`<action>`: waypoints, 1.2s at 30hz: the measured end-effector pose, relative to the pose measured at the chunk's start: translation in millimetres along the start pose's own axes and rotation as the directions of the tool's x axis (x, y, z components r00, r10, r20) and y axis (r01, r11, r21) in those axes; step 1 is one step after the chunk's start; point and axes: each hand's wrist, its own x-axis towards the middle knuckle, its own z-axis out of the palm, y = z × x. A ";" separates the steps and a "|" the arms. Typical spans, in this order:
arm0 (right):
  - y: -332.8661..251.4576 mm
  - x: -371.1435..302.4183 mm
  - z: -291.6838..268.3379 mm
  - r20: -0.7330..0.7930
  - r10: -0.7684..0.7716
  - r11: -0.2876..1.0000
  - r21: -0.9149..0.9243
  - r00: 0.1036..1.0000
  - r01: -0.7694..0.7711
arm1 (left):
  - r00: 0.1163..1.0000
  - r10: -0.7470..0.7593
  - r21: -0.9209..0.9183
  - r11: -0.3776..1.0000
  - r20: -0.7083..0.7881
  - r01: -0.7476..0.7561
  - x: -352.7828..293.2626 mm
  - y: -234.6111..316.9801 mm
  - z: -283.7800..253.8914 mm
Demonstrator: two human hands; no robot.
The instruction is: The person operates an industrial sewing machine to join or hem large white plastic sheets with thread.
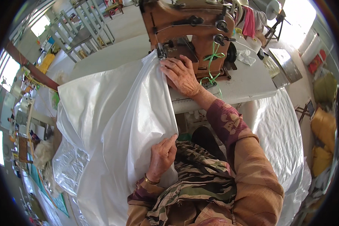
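A wide white sheet of shiny woven plastic fabric (113,109) hangs in folds off the sewing table onto my lap. Its upper corner narrows to the presser foot (161,52) of a brown sewing machine (192,26). My right hand (182,76) lies beside the foot, fingers stretched over the fabric's right edge and one finger raised apart; its thumb is hidden. Nearer to me, my left hand (162,156) pinches that same edge between thumb and index finger, so the edge runs taut between both hands.
Green ribbon (214,56) is tied to the machine's front. A ruler strip (182,100) runs along the near edge of the white table (248,88). More white sheeting (275,128) drapes at the right. Metal racks (83,32) stand far left, and yellow sacks (324,130) lie far right.
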 end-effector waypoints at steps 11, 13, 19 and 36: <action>2.9 0.7 7.2 -0.032 0.018 1.000 -0.015 0.999 -0.019 | 0.996 0.078 0.186 0.979 0.036 -0.083 27.7 -1.7 -6.7; 2.3 2.0 7.0 -0.032 0.004 1.000 0.004 0.999 -0.004 | 0.992 0.125 0.245 0.962 -0.017 -0.117 38.7 -4.7 -7.1; 2.8 -0.3 11.4 -0.070 0.042 0.999 0.024 0.997 -0.041 | 0.982 0.180 0.454 0.880 -0.052 -0.137 80.9 -15.5 -10.0; 2.9 2.5 14.0 -0.088 0.075 0.996 0.050 0.993 -0.071 | 0.977 0.154 0.500 0.864 -0.146 -0.061 176.1 -32.8 -9.1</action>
